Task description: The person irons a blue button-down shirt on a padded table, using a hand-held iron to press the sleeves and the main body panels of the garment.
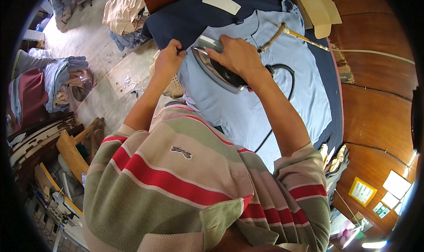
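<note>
A light blue shirt lies spread over a dark navy ironing surface. My right hand is closed round the handle of a steam iron, whose plate rests on the shirt near its left shoulder. At the shirt's left edge my left hand is closed, fingers pinching the cloth just left of the iron. A dark cord curves from the iron's back over the shirt. A brown wrapped hose runs above the shirt, past my right hand.
A white card lies beyond the collar. A cardboard piece sits at the far right, beside a brown wooden wall. Garment heaps and a cloth pile stand on the left floor. Wooden boards lean at lower left.
</note>
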The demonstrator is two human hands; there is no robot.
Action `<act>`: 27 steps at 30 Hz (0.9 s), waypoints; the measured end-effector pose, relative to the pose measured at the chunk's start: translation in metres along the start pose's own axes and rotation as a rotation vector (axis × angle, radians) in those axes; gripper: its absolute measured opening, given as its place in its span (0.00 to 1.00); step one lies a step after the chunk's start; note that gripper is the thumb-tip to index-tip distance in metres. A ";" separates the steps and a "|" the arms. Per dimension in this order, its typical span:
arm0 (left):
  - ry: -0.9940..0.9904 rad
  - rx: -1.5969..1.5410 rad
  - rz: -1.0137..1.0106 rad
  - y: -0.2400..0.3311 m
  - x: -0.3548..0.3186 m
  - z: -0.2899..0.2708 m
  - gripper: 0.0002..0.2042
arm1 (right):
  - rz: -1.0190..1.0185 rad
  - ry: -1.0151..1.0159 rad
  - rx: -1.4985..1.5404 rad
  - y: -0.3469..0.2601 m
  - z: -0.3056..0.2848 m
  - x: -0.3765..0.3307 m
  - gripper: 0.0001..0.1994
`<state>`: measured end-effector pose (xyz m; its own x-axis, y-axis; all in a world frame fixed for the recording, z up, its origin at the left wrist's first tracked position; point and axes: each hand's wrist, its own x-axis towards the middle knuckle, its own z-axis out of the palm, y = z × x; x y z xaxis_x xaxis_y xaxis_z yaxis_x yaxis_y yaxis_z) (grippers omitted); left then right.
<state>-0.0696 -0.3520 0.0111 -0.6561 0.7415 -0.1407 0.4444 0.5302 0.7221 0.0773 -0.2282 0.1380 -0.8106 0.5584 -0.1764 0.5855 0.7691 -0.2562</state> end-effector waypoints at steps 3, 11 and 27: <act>-0.001 0.101 -0.006 0.026 -0.005 0.001 0.17 | 0.073 -0.020 0.050 0.007 0.001 -0.021 0.27; -0.043 -0.059 0.063 0.033 0.050 0.012 0.21 | 0.233 -0.066 0.275 0.027 0.006 -0.071 0.21; 0.083 -0.070 0.235 0.033 0.067 0.015 0.16 | 0.225 0.114 0.210 0.030 -0.005 0.015 0.26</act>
<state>-0.0895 -0.2785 0.0149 -0.5893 0.8028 0.0904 0.5490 0.3159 0.7738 0.0826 -0.1946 0.1327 -0.6479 0.7475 -0.1463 0.7261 0.5481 -0.4152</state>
